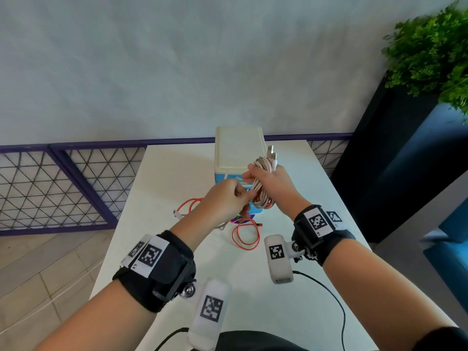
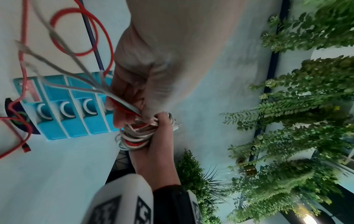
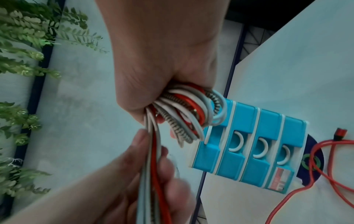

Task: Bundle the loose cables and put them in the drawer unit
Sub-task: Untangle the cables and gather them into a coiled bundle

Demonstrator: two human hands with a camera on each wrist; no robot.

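Note:
My right hand [image 1: 263,178] grips a coil of white, red and braided cables [image 1: 262,191] in front of the blue-and-white drawer unit [image 1: 236,148]. A USB plug [image 1: 271,151] sticks up out of the coil. My left hand [image 1: 236,196] pinches the loose cable strands [image 2: 107,91] that lead into the coil [image 2: 137,137]. In the right wrist view my right hand [image 3: 162,68] is closed round the coil [image 3: 187,112], and my left hand [image 3: 145,174] holds the strands below it. The drawers [image 3: 249,144] are closed. The red cable's loose end [image 1: 245,234] lies on the table.
The drawer unit stands at the far middle of the white table [image 1: 291,312] on a dark round mat [image 3: 316,163]. A purple mesh railing [image 1: 63,178] runs behind the table. A green plant [image 1: 430,54] on a dark planter stands at the right.

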